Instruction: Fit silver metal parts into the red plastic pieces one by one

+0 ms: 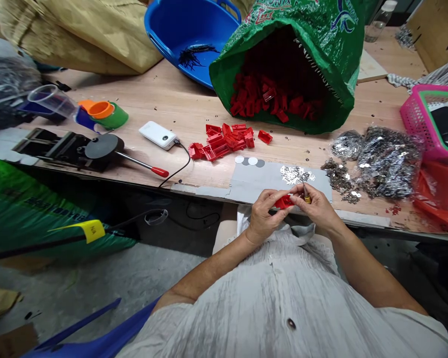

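My left hand (263, 214) is closed round a small red plastic housing (283, 201) at the table's front edge. Against its right end press the fingertips of my right hand (317, 206). That hand also grips a small pointed tool with a yellow end (306, 195); its exact kind is unclear. Just beyond my hands, a pile of small shiny metal pieces (296, 174) lies on a grey sheet (254, 181). Farther back sits a heap of similar red housings (224, 141). My fingers hide much of the held housing.
An open green sack (343, 99) of red parts and a blue basin (160, 35) stand behind. Bagged metal pieces (386, 159) and a pink basket (412, 117) are at right. Leftward are a white power bank (157, 135) and a hand press (100, 146) with a red-tipped lever.
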A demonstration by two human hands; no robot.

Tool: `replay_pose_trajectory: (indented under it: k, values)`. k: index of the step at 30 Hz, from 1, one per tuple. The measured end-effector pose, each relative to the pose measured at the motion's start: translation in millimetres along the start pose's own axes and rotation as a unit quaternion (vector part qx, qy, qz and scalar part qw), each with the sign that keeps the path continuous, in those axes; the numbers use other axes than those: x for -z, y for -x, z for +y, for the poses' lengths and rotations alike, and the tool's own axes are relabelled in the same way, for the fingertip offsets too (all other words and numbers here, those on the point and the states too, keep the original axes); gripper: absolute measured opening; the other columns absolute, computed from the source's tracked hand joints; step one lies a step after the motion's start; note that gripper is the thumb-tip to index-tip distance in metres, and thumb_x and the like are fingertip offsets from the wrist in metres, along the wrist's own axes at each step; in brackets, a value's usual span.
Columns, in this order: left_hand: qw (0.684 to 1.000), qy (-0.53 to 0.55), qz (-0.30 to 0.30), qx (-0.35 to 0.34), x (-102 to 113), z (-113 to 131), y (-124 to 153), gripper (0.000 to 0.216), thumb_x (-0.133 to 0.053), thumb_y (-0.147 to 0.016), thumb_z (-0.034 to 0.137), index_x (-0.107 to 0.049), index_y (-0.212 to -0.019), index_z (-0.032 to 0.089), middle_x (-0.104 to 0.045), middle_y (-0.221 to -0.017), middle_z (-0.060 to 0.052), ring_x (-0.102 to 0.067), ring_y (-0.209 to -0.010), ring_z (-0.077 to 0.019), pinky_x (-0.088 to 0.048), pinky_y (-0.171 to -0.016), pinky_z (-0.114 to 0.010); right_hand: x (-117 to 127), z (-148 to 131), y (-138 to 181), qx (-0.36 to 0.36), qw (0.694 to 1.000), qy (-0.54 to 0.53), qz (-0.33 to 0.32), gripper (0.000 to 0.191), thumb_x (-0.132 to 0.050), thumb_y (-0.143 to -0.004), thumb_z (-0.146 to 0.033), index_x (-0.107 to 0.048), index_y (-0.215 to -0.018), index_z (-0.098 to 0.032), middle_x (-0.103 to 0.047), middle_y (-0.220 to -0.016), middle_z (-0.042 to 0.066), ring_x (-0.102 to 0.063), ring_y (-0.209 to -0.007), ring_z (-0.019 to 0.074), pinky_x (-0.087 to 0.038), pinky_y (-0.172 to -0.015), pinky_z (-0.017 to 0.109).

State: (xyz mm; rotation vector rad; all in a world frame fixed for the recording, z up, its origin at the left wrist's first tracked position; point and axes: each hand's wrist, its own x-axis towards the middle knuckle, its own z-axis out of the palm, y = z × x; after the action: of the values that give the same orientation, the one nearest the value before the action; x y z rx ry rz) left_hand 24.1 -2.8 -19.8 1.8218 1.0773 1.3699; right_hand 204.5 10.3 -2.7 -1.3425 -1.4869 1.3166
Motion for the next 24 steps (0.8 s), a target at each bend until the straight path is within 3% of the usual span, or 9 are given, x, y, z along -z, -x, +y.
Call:
replay_pose_trajectory:
  k: [5,10,13,16,24]
  values:
    - [0.996,0.062,-0.005,0.061,1.6,1.7,-0.5,0.037,-0.073,-0.085,0.03,-0.067,-0.121,0.023,-0.066,-0.111,-0.008,-0.064,-0.102,-0.0178,-0.055,-0.09,-0.032,8.6,-1.8,3.2,-0.029,0.998,-0.044,-0.022,0.031,-0.061,-0.09,-0.052,-0.06,-0.102,-0.023,-0.054,-0.08,-0.001,-0.038,-0.056,0.0102,-0.032,-0.051,0.026]
    - [0.987,0.117,-0.027,0.104,3.2,1.9,-2.4,0.042,-0.071,-0.086,0.032,-0.065,-0.126,0.022,-0.063,-0.117,-0.01,-0.064,-0.107,-0.0189,-0.057,-0.087,-0.031,11.8,-0.1,3.9,-0.008,1.0,0.009,-0.011,0.032,-0.061,-0.088,-0.052,-0.062,-0.104,-0.024,-0.058,-0.085,0.003,-0.052,-0.072,0.016,-0.043,-0.06,0.028]
    - [0.99,0.098,-0.046,0.086,7.1,-3.8,-6.6,0.042,-0.069,-0.087,0.031,-0.064,-0.128,0.022,-0.063,-0.125,-0.011,-0.061,-0.117,-0.022,-0.055,-0.097,-0.035,11.0,3.8,3.1,0.013,0.998,0.064,-0.01,0.035,-0.057,-0.091,-0.051,-0.063,-0.115,-0.026,-0.061,-0.093,0.005,-0.057,-0.087,0.0208,-0.049,-0.071,0.033]
    - [0.991,0.064,-0.084,0.078,13.5,-14.6,-12.0,0.043,-0.067,-0.087,0.026,-0.061,-0.13,0.022,-0.067,-0.126,-0.01,-0.064,-0.116,-0.0218,-0.051,-0.103,-0.037,8.3,8.0,3.3,0.05,0.987,0.152,-0.011,0.034,-0.049,-0.096,-0.045,-0.065,-0.12,-0.027,-0.062,-0.098,0.007,-0.059,-0.096,0.0232,-0.05,-0.083,0.038]
    - [0.98,-0.045,-0.183,0.07,24.6,-36.2,-24.8,0.039,-0.064,-0.082,0.014,-0.064,-0.12,0.019,-0.071,-0.115,-0.008,-0.067,-0.107,-0.0206,-0.052,-0.098,-0.036,0.4,7.2,4.8,0.064,0.96,0.27,-0.02,0.024,-0.055,-0.094,-0.032,-0.07,-0.111,-0.025,-0.071,-0.1,0.007,-0.066,-0.09,0.0238,-0.05,-0.082,0.04]
